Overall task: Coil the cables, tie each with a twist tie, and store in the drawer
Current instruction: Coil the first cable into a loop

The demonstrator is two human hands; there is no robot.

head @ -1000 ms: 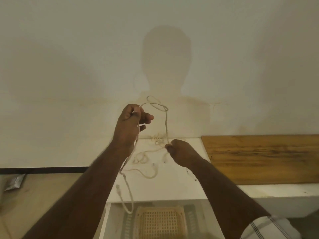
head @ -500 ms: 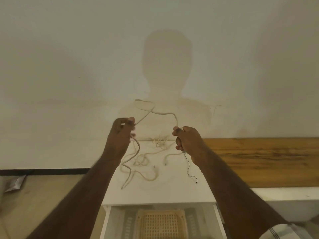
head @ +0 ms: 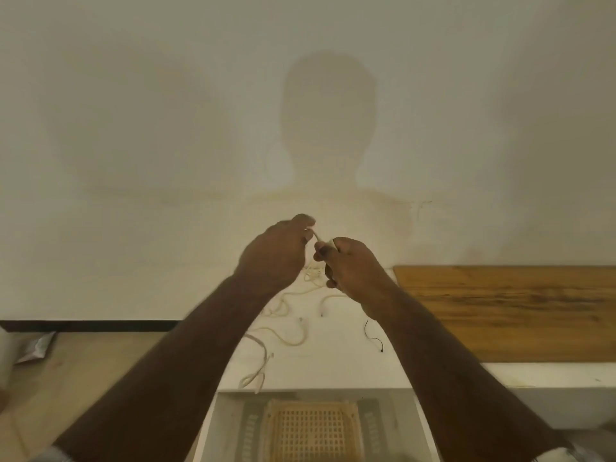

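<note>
Pinching the cable (head: pixel 316 235) between both sets of fingers, left hand (head: pixel 273 255) and right hand (head: pixel 350 265) close together above the bench (head: pixel 333 361), I would lay even loops; slack trails toward the open drawer (head: pixel 230 425).

Wall (head: pixel 133 128): matt, smooth plaster/paint, faint stains. Cabinet top (head: pixel 333 365): white, smooth, matt laminate-like. Board (head: pixel 506 311) on right: wood, visible grain, dull varnish w/ dark streaks. Cables (head: pixel 290 338): cream, smooth plastic sheath. Thin tie (head: pixel 371 335): black, wire-like. Basket (head: pixel 313 428) in drawer (head: pixel 230 425): tan plastic lattice, matt. Floor (head: pixel 83 368): beige, smooth. Packet (head: pixel 36 346) at left: silvery, glossy foil.
</note>
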